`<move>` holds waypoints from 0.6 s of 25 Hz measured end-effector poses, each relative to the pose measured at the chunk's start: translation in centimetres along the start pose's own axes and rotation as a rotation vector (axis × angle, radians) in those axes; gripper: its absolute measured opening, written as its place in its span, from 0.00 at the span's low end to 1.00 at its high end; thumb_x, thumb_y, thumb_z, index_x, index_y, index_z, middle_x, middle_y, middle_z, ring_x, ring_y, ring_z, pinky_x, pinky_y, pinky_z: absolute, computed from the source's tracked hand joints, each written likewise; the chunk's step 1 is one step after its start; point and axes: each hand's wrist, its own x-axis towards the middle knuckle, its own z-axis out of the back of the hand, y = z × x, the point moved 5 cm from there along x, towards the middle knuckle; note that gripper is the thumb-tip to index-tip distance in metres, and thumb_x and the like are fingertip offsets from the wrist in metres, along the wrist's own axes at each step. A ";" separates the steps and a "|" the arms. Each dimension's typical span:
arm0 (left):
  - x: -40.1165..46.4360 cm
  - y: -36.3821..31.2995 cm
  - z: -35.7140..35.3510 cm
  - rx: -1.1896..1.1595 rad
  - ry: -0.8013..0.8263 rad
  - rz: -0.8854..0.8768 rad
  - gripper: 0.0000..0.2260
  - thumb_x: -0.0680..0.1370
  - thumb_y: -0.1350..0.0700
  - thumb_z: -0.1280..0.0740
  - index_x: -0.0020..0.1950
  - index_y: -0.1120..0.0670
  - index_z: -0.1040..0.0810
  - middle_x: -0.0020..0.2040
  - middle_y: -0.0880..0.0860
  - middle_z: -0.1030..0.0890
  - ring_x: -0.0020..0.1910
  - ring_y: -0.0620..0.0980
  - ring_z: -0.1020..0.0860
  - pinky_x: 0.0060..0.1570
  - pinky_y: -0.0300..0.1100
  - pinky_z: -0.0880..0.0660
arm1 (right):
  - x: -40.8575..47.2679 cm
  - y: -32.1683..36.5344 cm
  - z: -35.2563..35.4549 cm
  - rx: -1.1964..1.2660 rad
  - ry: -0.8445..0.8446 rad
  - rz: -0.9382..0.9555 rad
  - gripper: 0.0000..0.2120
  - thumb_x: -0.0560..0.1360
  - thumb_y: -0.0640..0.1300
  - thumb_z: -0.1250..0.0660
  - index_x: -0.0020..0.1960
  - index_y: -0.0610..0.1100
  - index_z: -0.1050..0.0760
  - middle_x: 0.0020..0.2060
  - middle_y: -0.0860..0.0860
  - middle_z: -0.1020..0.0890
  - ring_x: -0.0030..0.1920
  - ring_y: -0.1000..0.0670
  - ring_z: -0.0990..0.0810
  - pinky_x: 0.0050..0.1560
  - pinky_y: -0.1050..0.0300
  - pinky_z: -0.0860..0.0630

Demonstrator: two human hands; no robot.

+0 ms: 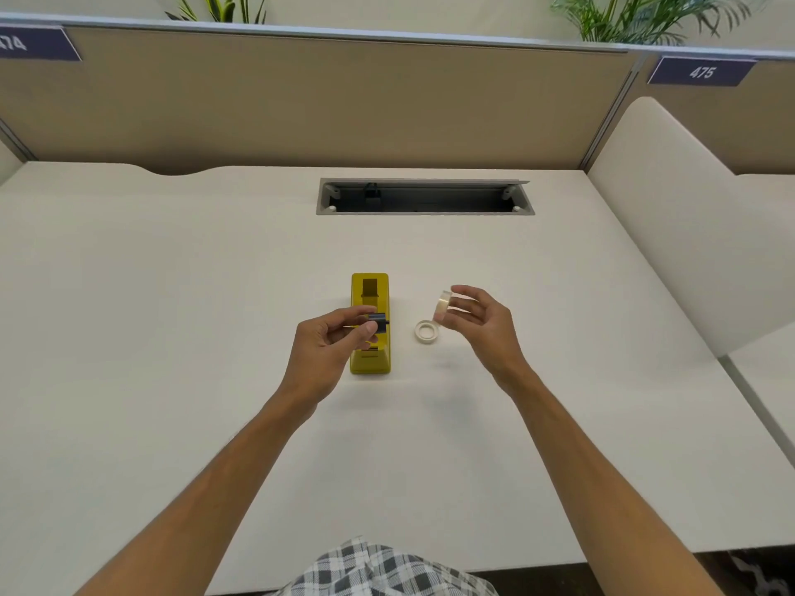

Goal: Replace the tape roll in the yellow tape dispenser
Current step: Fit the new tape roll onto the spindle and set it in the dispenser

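The yellow tape dispenser (371, 294) stands on the white desk (172, 294), its roll bay open on top. Just above its near half, my left hand (329, 337) pinches a small black spool core (379, 321) between thumb and fingers. To the right of the dispenser, my right hand (482, 322) holds a clear tape roll (443, 309) upright by its rim, lifted off the desk. A second, whitish tape ring (426, 331) lies flat on the desk between the dispenser and my right hand.
A grey cable slot (423, 197) is cut into the desk farther back. A beige partition (301, 101) closes off the far edge, and a white divider (671, 217) rises on the right. The desk's near edge (559, 559) lies just in front of my checked clothing.
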 end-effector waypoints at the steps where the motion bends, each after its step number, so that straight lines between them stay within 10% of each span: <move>1: 0.0 -0.1 -0.1 -0.001 0.002 0.002 0.10 0.75 0.60 0.29 0.55 0.53 0.17 0.49 0.54 0.14 0.45 0.50 0.16 0.45 0.36 0.21 | -0.4 0.6 -0.6 0.013 0.046 0.021 0.21 0.68 0.38 0.23 0.59 0.47 0.22 0.52 0.49 0.15 0.53 0.52 0.17 0.52 0.60 0.21; 15: 0.0 -0.8 -0.6 0.033 0.029 -0.014 0.11 0.74 0.60 0.28 0.56 0.51 0.17 0.49 0.50 0.14 0.50 0.48 0.16 0.49 0.36 0.21 | -3.5 3.6 -5.1 0.005 0.377 0.122 0.25 0.71 0.34 0.26 0.63 0.50 0.26 0.57 0.51 0.18 0.48 0.48 0.14 0.46 0.63 0.21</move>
